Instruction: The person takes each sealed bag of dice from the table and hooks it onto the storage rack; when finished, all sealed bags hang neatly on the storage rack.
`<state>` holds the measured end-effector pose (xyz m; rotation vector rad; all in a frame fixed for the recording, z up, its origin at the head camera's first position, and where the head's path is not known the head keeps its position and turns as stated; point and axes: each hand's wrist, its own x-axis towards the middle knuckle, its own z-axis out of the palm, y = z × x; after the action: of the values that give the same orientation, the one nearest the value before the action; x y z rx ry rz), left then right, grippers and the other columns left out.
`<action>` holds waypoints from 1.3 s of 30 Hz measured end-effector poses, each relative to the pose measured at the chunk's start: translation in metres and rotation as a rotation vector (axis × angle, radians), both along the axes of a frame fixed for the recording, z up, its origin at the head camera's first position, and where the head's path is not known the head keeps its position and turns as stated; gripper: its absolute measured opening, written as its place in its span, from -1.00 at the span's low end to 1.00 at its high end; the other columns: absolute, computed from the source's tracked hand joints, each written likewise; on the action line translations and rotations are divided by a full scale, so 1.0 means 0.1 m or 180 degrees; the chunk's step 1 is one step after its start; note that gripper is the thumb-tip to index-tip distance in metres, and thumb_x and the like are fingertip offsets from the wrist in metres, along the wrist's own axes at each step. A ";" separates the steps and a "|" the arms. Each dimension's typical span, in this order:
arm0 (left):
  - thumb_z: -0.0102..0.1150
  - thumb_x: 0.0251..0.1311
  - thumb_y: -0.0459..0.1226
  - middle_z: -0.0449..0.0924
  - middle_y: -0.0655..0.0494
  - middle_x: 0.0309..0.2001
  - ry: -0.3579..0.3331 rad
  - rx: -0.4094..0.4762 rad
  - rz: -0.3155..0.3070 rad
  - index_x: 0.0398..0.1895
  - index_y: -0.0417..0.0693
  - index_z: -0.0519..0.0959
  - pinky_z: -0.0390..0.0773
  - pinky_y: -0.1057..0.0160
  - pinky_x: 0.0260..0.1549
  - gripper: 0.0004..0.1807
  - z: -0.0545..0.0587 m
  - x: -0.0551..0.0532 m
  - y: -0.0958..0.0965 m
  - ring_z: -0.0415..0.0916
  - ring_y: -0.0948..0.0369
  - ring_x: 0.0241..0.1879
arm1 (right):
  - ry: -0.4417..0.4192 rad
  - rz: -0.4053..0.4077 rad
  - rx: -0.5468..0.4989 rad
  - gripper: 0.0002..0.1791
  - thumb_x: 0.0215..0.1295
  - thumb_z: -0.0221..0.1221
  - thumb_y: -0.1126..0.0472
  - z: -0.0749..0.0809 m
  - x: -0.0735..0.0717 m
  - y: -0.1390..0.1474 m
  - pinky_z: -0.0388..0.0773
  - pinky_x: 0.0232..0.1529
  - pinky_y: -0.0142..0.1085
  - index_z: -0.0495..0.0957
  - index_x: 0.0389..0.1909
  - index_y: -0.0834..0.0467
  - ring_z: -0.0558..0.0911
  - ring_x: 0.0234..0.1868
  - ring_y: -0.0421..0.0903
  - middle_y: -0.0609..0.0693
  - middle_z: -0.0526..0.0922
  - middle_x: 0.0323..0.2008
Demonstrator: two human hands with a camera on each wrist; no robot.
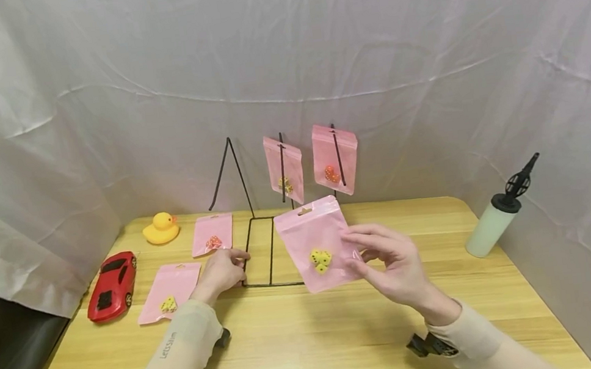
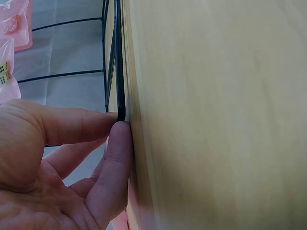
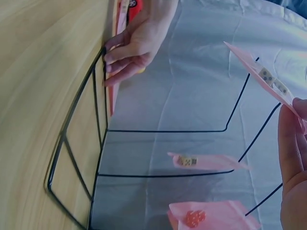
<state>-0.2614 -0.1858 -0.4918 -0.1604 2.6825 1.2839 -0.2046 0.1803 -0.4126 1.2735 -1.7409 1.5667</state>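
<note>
My right hand (image 1: 394, 265) pinches the right edge of a pink zip bag (image 1: 301, 233) with yellow dice in it, held up in front of a black wire display rack (image 1: 272, 252). At the rack's front left corner, the thumb and fingers of my left hand (image 1: 223, 273) pinch the base wire (image 2: 120, 62). From the rack's middle hook hangs a pink bag with yellow dice (image 1: 284, 164); a pink bag with orange-red dice (image 1: 344, 154) is on the right hook. The left hook (image 1: 219, 175) carries no bag.
Left of the rack lie a pink bag with orange-red dice (image 1: 214, 226) and another with yellow dice (image 1: 174, 280). Beyond them are a yellow rubber duck (image 1: 160, 230) and a red toy car (image 1: 114, 287). A pale green hand pump (image 1: 491, 228) stands at the table's right edge.
</note>
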 end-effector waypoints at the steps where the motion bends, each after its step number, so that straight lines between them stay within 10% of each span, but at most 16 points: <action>1: 0.24 0.06 -0.57 0.67 -0.03 -0.09 -0.0001 0.0001 0.0006 0.31 -0.16 0.75 0.68 0.36 -0.41 -0.34 0.00 0.00 0.00 0.61 0.21 -0.34 | 0.0008 0.0021 -0.0011 -0.52 0.19 0.40 0.68 0.01 0.00 -0.02 0.81 -0.20 -0.46 0.75 0.17 0.45 0.79 -0.06 -0.31 0.00 0.81 0.24; 9: 0.24 0.04 -0.56 0.67 -0.03 -0.11 -0.0004 0.0026 -0.0023 0.29 -0.17 0.75 0.68 0.35 -0.43 -0.35 0.02 0.00 -0.01 0.62 0.22 -0.39 | -0.0039 0.0056 -0.0028 -0.51 0.19 0.42 0.68 0.03 -0.04 -0.20 0.83 -0.22 -0.42 0.75 0.17 0.44 0.78 -0.05 -0.29 0.08 0.82 0.20; 20: 0.32 -0.03 -0.51 0.66 0.06 -0.18 0.0035 -0.0017 -0.0074 0.26 -0.06 0.79 0.70 0.25 -0.50 -0.34 -0.45 -0.31 -0.19 0.63 0.19 -0.44 | -0.0108 0.0066 -0.0098 -0.42 0.08 0.37 0.75 0.01 -0.14 -0.34 0.84 -0.29 -0.37 0.73 0.18 0.44 0.78 -0.18 -0.26 0.07 0.81 0.20; 29: 0.24 0.03 -0.55 0.65 0.01 -0.17 0.0021 0.0033 -0.0059 0.29 -0.19 0.75 0.67 0.34 -0.46 -0.35 -0.01 -0.02 -0.03 0.61 0.21 -0.42 | -0.0149 0.0001 -0.0116 -0.44 0.10 0.39 0.74 0.00 -0.18 -0.38 0.83 -0.32 -0.37 0.73 0.18 0.45 0.78 -0.20 -0.26 0.02 0.80 0.20; 39: 0.25 0.05 -0.56 0.65 0.02 -0.13 -0.0011 0.0000 -0.0017 0.31 -0.18 0.74 0.67 0.35 -0.41 -0.34 0.02 0.02 0.00 0.61 0.24 -0.39 | -0.0223 -0.0116 -0.0144 -0.43 0.07 0.37 0.76 -0.02 -0.25 -0.41 0.81 -0.34 -0.39 0.72 0.17 0.48 0.76 -0.25 -0.26 0.27 0.79 0.10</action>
<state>-0.2594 -0.1860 -0.4898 -0.1552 2.6784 1.2808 -0.2292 0.1388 -0.4145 1.1719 -1.7509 1.6386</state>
